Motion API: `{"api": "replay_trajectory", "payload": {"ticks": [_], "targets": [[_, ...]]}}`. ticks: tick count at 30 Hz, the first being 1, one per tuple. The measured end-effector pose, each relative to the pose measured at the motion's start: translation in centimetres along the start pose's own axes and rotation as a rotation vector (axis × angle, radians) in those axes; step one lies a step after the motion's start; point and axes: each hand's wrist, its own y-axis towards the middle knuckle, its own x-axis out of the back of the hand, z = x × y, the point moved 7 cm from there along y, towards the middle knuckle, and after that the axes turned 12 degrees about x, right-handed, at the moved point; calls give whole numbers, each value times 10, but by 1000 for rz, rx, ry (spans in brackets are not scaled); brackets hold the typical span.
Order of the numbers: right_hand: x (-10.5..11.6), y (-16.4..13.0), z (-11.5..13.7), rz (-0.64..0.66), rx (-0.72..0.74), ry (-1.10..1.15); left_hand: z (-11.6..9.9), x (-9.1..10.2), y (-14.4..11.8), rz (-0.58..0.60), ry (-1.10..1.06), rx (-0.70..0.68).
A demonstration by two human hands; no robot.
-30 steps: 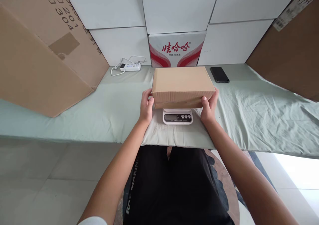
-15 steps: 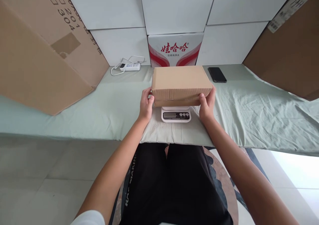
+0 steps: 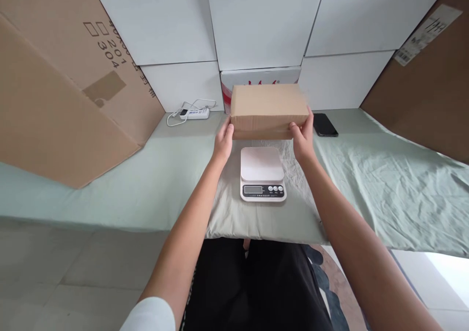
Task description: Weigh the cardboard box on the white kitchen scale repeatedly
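Note:
A closed brown cardboard box (image 3: 269, 101) is held up between my two hands, above and behind a white kitchen scale (image 3: 262, 165). My left hand (image 3: 224, 138) grips its left end, thumb at the front corner. At the opposite end, my right hand (image 3: 304, 133) has its thumb on the front face, and the other fingers are mostly behind the right side. The scale's bare platform shows fully, with a small display and buttons along its front edge. The display looks blank.
Behind the box stands a white carton with red print (image 3: 224, 79) against white panels. A black phone (image 3: 325, 124) lies right, a white power strip with cable (image 3: 195, 113) left. Large cardboard cartons flank both sides (image 3: 54, 101) of the green-clothed table (image 3: 176, 174).
Both hands have lifted the cardboard box off the scale and moved it away from me, uncovering the platform. The camera view has tilted slightly upward.

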Motion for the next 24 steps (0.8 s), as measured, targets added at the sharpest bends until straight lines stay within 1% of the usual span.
{"api": "replay_trajectory", "payload": {"ticks": [2, 3, 5, 7, 11, 14, 21, 24], "targets": [[-3, -8, -23, -13, -67, -8, 29, -6, 2, -1, -2, 112], [-4, -13, -32, -17, -92, -9, 39, -7, 1, 1, -3, 146], [-5, -23, -43, -20, -115, 2, 50, -7, -1, 0, -4, 159], [-3, -28, -47, -27, -121, 15, 55, -6, -2, -5, -5, 164], [0, -29, -51, -33, -147, -3, 59, -7, -5, 9, 10, 207], [1, -27, -48, -34, -142, -29, 59, -9, -10, 9, 12, 246], [-1, -29, -36, -29, -177, -21, 44, -14, -21, 39, 113, 318], [-1, -28, -35, -34, -182, -30, 42, -14, -22, 36, 123, 342]]}}
